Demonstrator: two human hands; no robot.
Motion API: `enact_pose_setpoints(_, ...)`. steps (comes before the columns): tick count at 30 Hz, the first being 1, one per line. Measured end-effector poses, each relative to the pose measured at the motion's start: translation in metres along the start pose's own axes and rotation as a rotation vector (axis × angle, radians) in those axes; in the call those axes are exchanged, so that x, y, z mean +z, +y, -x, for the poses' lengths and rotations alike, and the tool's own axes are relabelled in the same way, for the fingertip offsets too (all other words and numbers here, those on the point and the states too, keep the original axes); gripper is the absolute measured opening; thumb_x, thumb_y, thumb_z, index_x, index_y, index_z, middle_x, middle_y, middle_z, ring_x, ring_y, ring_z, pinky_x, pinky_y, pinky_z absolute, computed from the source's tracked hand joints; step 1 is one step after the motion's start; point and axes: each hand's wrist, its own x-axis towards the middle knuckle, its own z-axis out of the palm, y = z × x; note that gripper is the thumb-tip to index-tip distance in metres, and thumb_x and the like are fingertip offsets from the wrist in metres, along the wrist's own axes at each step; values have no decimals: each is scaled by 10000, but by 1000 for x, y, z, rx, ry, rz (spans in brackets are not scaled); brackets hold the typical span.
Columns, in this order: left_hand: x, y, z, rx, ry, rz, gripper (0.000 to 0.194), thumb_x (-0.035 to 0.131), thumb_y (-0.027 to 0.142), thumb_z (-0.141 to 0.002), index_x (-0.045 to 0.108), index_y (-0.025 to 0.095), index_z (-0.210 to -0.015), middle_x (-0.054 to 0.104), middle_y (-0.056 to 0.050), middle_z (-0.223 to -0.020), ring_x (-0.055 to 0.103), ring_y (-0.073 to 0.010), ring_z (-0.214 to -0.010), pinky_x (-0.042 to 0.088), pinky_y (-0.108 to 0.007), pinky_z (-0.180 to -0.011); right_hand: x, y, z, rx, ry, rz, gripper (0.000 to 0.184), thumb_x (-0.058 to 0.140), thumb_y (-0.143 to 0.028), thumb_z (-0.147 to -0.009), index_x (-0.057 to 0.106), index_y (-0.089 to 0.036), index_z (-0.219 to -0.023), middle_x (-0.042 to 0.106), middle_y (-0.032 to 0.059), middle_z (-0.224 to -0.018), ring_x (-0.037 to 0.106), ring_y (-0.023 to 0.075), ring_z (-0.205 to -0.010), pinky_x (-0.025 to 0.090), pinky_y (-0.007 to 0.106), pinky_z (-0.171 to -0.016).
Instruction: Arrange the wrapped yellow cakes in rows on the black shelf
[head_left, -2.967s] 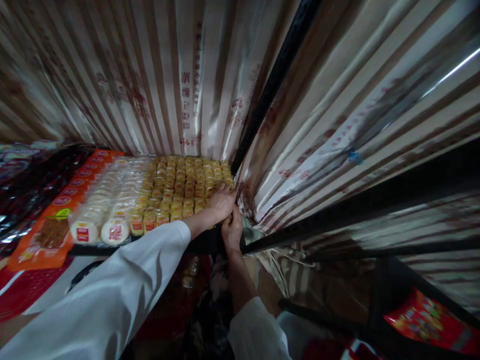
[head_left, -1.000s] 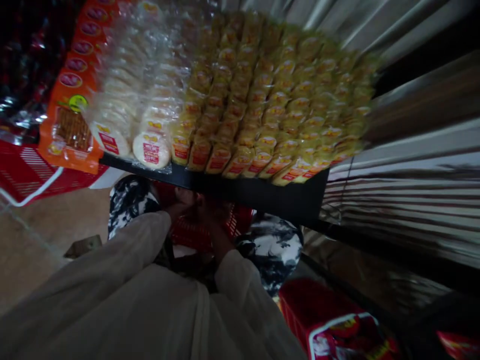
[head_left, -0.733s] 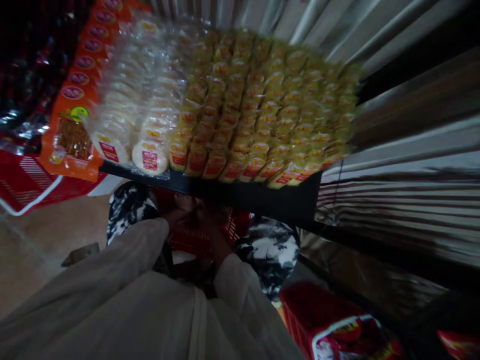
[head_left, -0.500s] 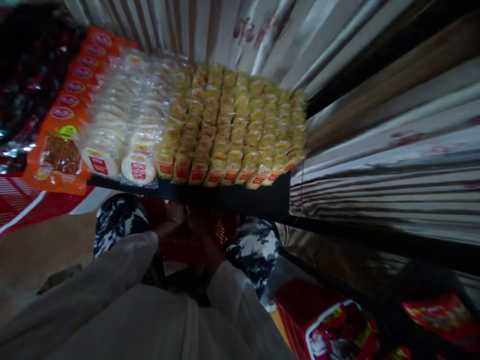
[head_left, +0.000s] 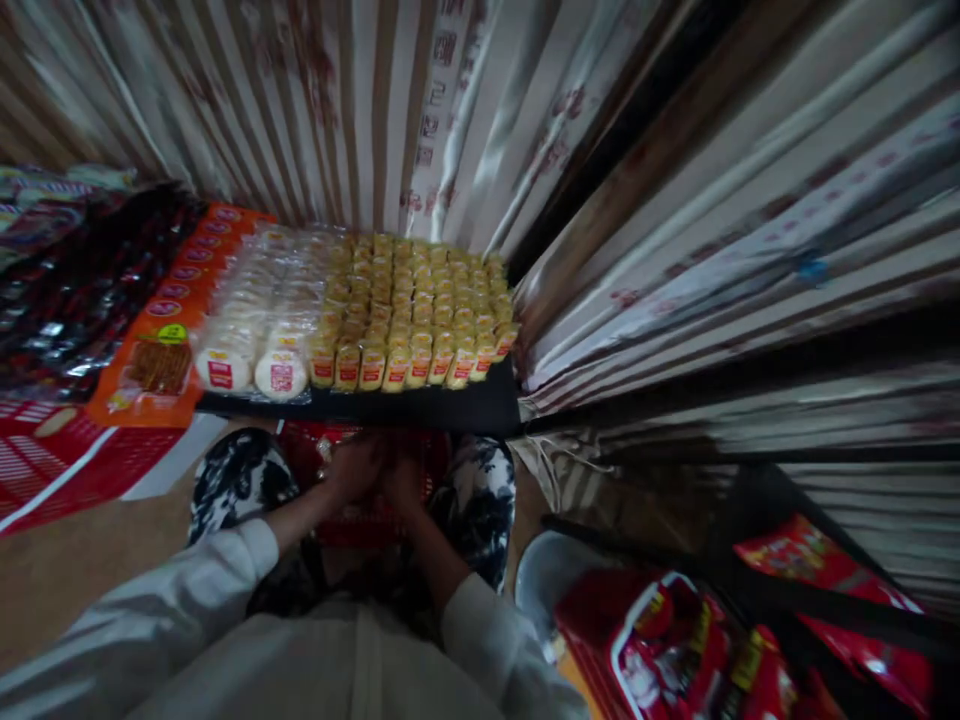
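Note:
Both of my hands are low between my knees, over a red plastic basket (head_left: 367, 528) under the front edge of the shelf. My left hand (head_left: 357, 468) reaches into the basket, close beside my right hand (head_left: 401, 485). Shadow hides the fingers of both, so whatever they touch does not show. Small pale items (head_left: 325, 448) lie in the basket by my left hand. On the black shelf (head_left: 420, 408) above stand rows of yellow wrapped snacks (head_left: 405, 310), with white round wrapped crackers (head_left: 281, 373) to their left.
Left of the crackers lie an orange snack bag (head_left: 161, 365) and dark shiny packets (head_left: 67, 300). A red basket (head_left: 45, 460) sits at the left. Lower right, another red basket (head_left: 600, 625) holds red packets (head_left: 675, 640). A striped curtain (head_left: 360, 120) hangs behind.
The view has shifted, so the shelf goods appear lower and smaller, and more of the left end shows. My hands stay together over the basket, the left further forward over the right.

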Motion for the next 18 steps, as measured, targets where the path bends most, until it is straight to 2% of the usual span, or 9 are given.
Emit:
enact_pose_setpoints(4,-23,25,20,101,72,-29,249,393,231,-879,581,174,-1032,625,-83,-1038,619,-195,-914,468,-295,-781,-25,-13,15,-73,34,-136,283,447,-149,-805,629,-166,-1021,686,106,-1012,635,198,-897,486,323,-831)
enact_pose_setpoints(9,-59,53,28,227,179,133,207,459,221,-837,587,208,-1000,630,-41,-994,610,-167,-916,469,-264,-822,-65,-29,42,-248,125,-209,349,466,-280,-846,558,-172,-1165,650,110,-1096,613,209,-981,479,345,-874)
enact_pose_setpoints(11,-74,67,24,282,216,188,233,495,223,-813,580,201,-1029,631,-46,-1027,599,-174,-959,461,-273,-866,-77,-33,47,-280,212,-182,428,497,-331,-840,507,-168,-1236,629,123,-1141,592,224,-1031,470,363,-898)
enact_pose_setpoints(15,-99,103,12,318,232,237,294,531,219,-790,574,179,-1078,636,-58,-1079,594,-186,-996,459,-294,-899,-91,-33,40,-289,485,-80,583,521,-398,-824,416,-123,-1327,582,176,-1204,548,273,-1098,445,436,-931)
enact_pose_setpoints(18,-109,131,-1,310,210,228,272,527,207,-791,592,173,-1053,656,-58,-1049,611,-188,-964,477,-295,-860,-105,-30,27,-288,567,-40,582,459,-376,-854,361,-116,-1366,573,178,-1199,539,267,-1093,454,438,-915)
